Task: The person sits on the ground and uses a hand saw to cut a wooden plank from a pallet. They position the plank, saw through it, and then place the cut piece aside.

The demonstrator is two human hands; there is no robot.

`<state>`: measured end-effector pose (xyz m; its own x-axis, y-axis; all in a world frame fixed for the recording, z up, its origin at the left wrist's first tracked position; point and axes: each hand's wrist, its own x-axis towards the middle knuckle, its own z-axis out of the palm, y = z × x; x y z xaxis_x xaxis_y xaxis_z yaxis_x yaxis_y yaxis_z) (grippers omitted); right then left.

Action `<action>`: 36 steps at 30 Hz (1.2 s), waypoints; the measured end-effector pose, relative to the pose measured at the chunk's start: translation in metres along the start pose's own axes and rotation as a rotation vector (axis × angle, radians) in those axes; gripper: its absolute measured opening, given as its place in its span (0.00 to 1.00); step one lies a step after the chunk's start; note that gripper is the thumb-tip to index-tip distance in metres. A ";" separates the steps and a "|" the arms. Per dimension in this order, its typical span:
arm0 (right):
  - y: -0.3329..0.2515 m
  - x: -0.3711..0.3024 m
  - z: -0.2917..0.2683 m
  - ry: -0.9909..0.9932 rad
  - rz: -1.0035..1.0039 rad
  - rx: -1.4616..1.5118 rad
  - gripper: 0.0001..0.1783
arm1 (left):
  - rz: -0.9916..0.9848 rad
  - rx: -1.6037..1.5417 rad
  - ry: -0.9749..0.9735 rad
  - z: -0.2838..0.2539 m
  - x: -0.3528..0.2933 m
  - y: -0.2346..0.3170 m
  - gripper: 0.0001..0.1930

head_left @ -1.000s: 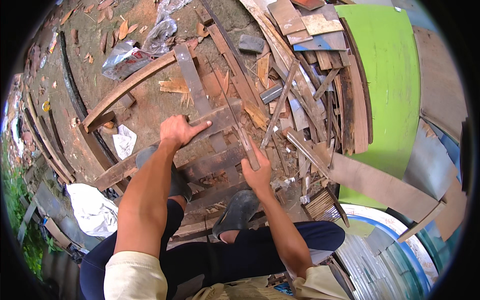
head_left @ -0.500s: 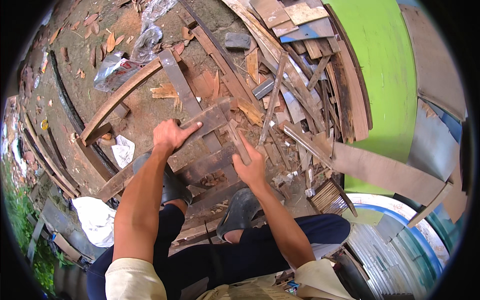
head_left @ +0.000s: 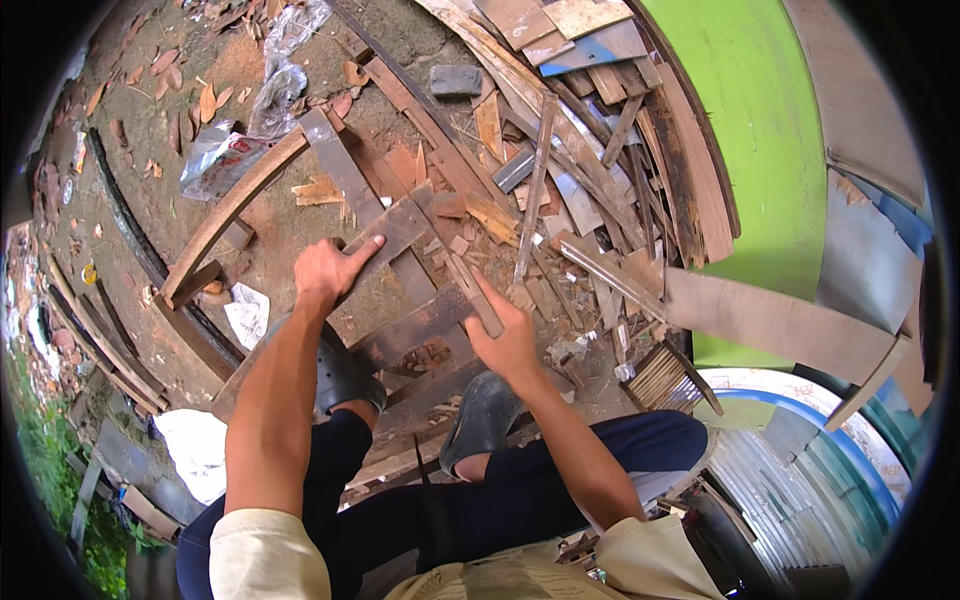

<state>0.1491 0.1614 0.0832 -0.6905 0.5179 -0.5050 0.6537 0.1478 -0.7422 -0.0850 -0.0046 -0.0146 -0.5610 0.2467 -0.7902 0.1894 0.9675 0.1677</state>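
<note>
My left hand [head_left: 325, 272] is closed around a dark brown wooden plank [head_left: 385, 238], with its thumb stretched along the upper face. The plank slants from beside my left foot up to the right. In my right hand [head_left: 503, 335] is a narrow wooden strip [head_left: 470, 287], gripped near its lower end. Its upper part lies against the plank's far end; whether it touches there I cannot tell. Under both hands are the flat crosspieces of a wooden frame [head_left: 415, 325]. A curved wooden rail [head_left: 235, 205] joins a dark flat board [head_left: 345, 165] beyond my left hand.
Stacked wood offcuts [head_left: 610, 130] lie at the far right beside a bright green panel [head_left: 735, 150]. A grey block [head_left: 455, 80] and plastic bags [head_left: 225, 160] are on the dirt ground. A long board [head_left: 770, 320] juts in at right. My dark clogs [head_left: 480, 415] stand beside the frame.
The view has shifted slightly. The plank's far end sits a little further left, and the gap between it and my right hand has widened slightly. Both hands keep their holds.
</note>
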 end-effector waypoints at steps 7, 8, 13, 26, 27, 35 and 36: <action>-0.021 -0.112 -0.082 -0.006 -0.106 -0.155 0.36 | 0.022 -0.013 0.050 0.005 0.003 -0.011 0.52; -0.014 -0.098 -0.079 0.011 -0.221 -0.165 0.36 | 0.032 -0.006 0.051 0.004 0.002 -0.009 0.53; 0.002 0.049 0.016 0.016 -0.119 0.059 0.33 | 0.099 -0.014 0.122 0.011 -0.004 -0.003 0.51; -0.025 0.055 0.026 -0.017 0.050 -0.048 0.33 | 0.336 0.176 0.185 0.027 -0.020 -0.012 0.44; -0.028 0.048 0.026 -0.029 0.071 -0.027 0.32 | 0.367 0.194 0.161 0.031 -0.019 -0.019 0.44; -0.028 0.021 0.018 -0.073 0.108 -0.045 0.36 | 0.281 0.123 0.088 0.031 -0.046 0.005 0.50; -0.028 0.022 0.018 -0.091 0.088 -0.040 0.36 | 0.228 0.069 0.097 0.032 -0.046 0.009 0.52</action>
<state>0.1101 0.1538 0.0846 -0.6538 0.4523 -0.6066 0.7235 0.1391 -0.6761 -0.0321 -0.0087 0.0041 -0.5716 0.4659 -0.6754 0.3731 0.8807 0.2917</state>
